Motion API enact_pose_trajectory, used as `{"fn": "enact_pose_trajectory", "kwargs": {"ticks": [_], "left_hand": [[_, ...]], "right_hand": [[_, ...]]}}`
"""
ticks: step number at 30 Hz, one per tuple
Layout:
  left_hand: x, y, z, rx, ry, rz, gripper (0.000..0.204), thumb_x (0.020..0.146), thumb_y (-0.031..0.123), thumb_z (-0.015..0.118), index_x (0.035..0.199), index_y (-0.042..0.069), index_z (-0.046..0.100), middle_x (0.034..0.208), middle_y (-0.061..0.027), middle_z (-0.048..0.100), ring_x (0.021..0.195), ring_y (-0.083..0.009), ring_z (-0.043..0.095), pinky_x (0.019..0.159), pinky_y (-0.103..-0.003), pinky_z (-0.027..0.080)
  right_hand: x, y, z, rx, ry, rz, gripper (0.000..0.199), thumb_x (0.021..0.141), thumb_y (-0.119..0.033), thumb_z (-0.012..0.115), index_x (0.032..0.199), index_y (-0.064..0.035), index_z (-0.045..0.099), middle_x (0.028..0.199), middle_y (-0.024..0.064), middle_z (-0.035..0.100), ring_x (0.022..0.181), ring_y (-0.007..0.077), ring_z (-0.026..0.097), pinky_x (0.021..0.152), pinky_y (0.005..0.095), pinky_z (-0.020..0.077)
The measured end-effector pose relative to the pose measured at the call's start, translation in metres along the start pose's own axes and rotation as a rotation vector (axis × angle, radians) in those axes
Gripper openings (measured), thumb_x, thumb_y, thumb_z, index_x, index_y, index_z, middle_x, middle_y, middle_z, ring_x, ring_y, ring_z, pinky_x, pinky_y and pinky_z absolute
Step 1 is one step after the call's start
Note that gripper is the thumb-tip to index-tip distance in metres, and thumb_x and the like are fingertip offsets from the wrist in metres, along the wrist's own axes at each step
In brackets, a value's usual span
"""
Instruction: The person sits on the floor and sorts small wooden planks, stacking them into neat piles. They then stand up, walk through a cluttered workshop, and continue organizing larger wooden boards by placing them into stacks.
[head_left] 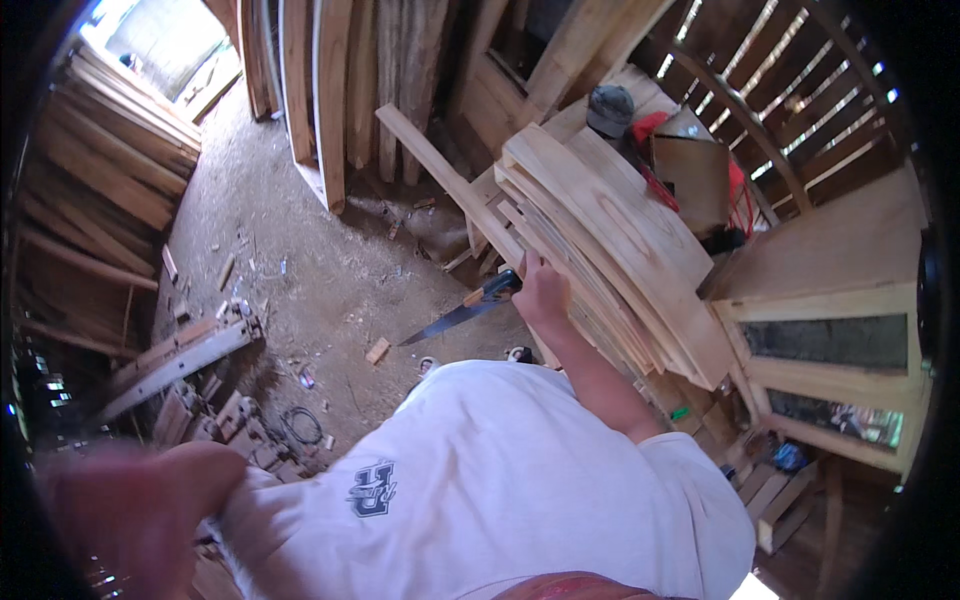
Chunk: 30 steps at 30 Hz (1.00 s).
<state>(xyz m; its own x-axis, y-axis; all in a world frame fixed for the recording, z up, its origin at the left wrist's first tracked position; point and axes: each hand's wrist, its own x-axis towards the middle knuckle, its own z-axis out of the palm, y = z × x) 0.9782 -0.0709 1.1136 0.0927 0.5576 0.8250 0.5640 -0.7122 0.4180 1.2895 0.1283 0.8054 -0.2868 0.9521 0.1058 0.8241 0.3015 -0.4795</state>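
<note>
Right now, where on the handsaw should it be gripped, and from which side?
Grip the handsaw by its dark handle, coming from the plank stack side, as the right hand does. The bare blade tapers away down-left over the dirt floor, so the handle is likely the only safe hold.

The handsaw (462, 311) has a dark handle with an orange band and a long, tapering steel blade (tip pointing down-left), held nearly level above the dirt floor, beside stacked curved planks.
</note>
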Motion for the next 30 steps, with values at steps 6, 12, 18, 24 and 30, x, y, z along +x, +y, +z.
{"fn": "enact_pose_trajectory", "kwargs": {"ticks": [6,12,18,24,30], "left_hand": [[-0.155,-0.115,0.203,0.007,-0.428,-0.829,0.058,0.079,0.019,0.078,0.127,0.001,0.052,0.122,-0.0174,0.058,0.122,-0.0321,0.052,0.108,-0.042,0.035],[-0.191,-0.123,0.275,-0.200,-0.713,-0.921,0.035,0.083,0.011,0.072,0.113,-0.001,0.059,0.109,-0.0225,0.062,0.101,-0.0397,0.061,0.087,-0.041,0.047],[-0.214,-0.125,0.299,-0.291,-0.685,-1.060,0.028,0.086,0.008,0.067,0.111,-0.001,0.058,0.102,-0.0230,0.064,0.095,-0.0373,0.063,0.082,-0.042,0.048],[-0.244,-0.136,0.300,-0.121,-0.787,-0.927,0.033,0.081,0.001,0.063,0.112,0.001,0.054,0.099,-0.0245,0.061,0.095,-0.0430,0.059,0.083,-0.046,0.048],[-0.295,-0.154,0.288,-0.116,-0.758,-0.872,0.039,0.076,0.004,0.062,0.114,0.004,0.054,0.098,-0.0205,0.060,0.094,-0.0376,0.058,0.086,-0.044,0.045]], "right_hand": [[-0.019,-0.006,0.004,0.007,-0.113,0.004,0.032,0.068,-0.007,0.072,0.092,-0.0107,0.052,0.084,0.0134,0.065,0.077,0.0373,0.067,0.065,0.0500,0.0502],[-0.041,-0.007,0.008,0.168,-0.153,-0.007,0.027,0.069,-0.004,0.068,0.090,-0.0082,0.052,0.083,0.0155,0.064,0.077,0.0398,0.065,0.065,0.0511,0.0484],[-0.052,0.016,0.022,0.186,-0.232,0.087,0.031,0.068,-0.016,0.076,0.084,-0.0062,0.052,0.075,0.0162,0.063,0.072,0.0387,0.064,0.063,0.0492,0.0475],[-0.057,0.049,0.021,0.451,-0.449,0.265,0.057,0.066,-0.051,0.083,0.081,-0.0013,0.061,0.078,0.0190,0.065,0.073,0.0351,0.064,0.068,0.0438,0.0497],[-0.062,0.053,-0.003,0.335,-0.299,0.283,0.036,0.076,-0.036,0.073,0.085,-0.0017,0.063,0.082,0.0202,0.067,0.081,0.0372,0.066,0.072,0.0455,0.0515]]}}
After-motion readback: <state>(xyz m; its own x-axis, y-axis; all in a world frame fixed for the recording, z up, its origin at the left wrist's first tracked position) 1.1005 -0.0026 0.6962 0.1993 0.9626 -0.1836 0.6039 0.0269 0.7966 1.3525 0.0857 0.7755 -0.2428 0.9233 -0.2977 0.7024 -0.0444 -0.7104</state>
